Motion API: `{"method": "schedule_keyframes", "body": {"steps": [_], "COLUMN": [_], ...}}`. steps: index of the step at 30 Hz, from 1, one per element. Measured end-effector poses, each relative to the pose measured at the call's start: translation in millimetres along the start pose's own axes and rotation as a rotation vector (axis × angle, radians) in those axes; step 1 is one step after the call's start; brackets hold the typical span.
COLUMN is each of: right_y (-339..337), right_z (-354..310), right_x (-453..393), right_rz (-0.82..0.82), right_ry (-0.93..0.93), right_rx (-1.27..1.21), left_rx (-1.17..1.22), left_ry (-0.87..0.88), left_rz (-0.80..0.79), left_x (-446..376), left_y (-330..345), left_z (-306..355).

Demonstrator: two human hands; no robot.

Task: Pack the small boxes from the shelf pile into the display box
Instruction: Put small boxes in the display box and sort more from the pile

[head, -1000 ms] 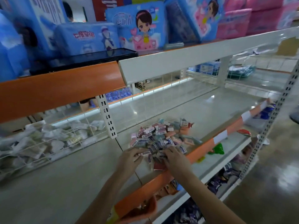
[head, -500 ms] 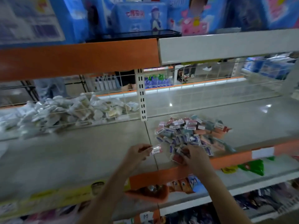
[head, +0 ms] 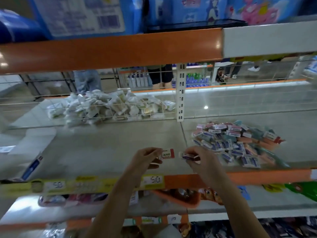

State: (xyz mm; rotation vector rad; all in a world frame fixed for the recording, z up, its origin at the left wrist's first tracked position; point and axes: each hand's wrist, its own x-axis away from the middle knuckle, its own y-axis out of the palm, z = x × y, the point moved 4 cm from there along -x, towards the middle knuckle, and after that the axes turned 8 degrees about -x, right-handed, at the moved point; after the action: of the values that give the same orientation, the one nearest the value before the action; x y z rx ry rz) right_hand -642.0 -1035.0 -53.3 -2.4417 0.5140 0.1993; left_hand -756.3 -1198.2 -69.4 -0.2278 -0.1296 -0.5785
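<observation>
Near front edge of shelf [head: 106, 152]:
left hand [head: 145, 159]: pinches one red-and-white small box [head: 167, 153], held above shelf.
right hand [head: 199, 162]: fingers curled round purple small boxes [head: 188, 156].
pile [head: 238, 145]: right part of shelf, just beyond right hand.
white packets [head: 109, 107]: rear edge, behind wire.

- Hands: two, left hand [head: 145, 158] and right hand [head: 200, 162].
- Small boxes held: one red-and-white box [head: 167, 153]; one purple box [head: 188, 156].
- Pile of small boxes [head: 235, 143]: one, count indeterminate.
- Heap of white packets [head: 109, 107]: one.
- Price tags reading 50 [head: 155, 179]: two.
</observation>
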Motion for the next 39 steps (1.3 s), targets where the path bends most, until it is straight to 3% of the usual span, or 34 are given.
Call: {"method": "schedule_keyframes", "body": {"steps": [14,21,29,39], "right_y": [230.3,333.6,395.5,460.9], "right_z": [-175.4,-248.1,-286.7,-301.7], "right_x": [-22.0,-16.8,-58.8,-128.6], "right_rz": [-0.350,-0.404,-0.453,-0.553], "right_ry": [-0.213,-0.244,-0.218,-0.272], "right_rx": [-0.187,-0.330,-0.440,-0.078], "left_rx": [0.001,-0.059,-0.044,-0.147], "left_ry": [-0.051,-0.054,0.011,-0.012], "left_rz": [0.451,0.587,0.610,0.505], "left_x": [127.3,178.9,165.8,100.2], "left_y": [-257.5,-370.9,-460.3,-528.3], "left_z": [-59.0,-90.5,-84.9,-93.9]}}
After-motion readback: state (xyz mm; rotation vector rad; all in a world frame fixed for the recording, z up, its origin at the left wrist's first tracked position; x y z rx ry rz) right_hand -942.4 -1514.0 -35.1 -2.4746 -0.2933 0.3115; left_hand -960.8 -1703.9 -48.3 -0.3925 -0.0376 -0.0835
